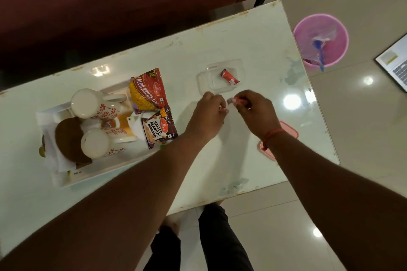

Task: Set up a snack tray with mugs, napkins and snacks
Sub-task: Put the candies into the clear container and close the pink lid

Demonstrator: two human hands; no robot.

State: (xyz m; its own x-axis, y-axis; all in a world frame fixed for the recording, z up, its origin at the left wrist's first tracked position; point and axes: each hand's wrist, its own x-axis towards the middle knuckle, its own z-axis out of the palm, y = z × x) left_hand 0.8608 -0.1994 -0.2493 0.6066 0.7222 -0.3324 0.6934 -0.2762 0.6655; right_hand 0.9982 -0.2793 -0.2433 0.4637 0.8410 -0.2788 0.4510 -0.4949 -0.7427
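Note:
A white tray (103,172) at the table's left holds two floral mugs (92,103) (99,142), white napkins (51,149), a brown round item (68,138), a small white teapot (137,126), an Aloo Bhujia packet (144,91) and a Salted Peanuts packet (158,130). Right of the tray, my left hand (207,114) and my right hand (255,112) are close together over the table, both pinching a small pink-red sachet (236,101). Just beyond them a clear plastic container (220,77) holds another red sachet (229,76).
A pink lid (288,132) lies under my right wrist near the table's right edge. On the floor stand a pink bin (321,39) with a bag and a blue object, and a laptop (394,61). A dark red sofa (110,6) runs behind the table.

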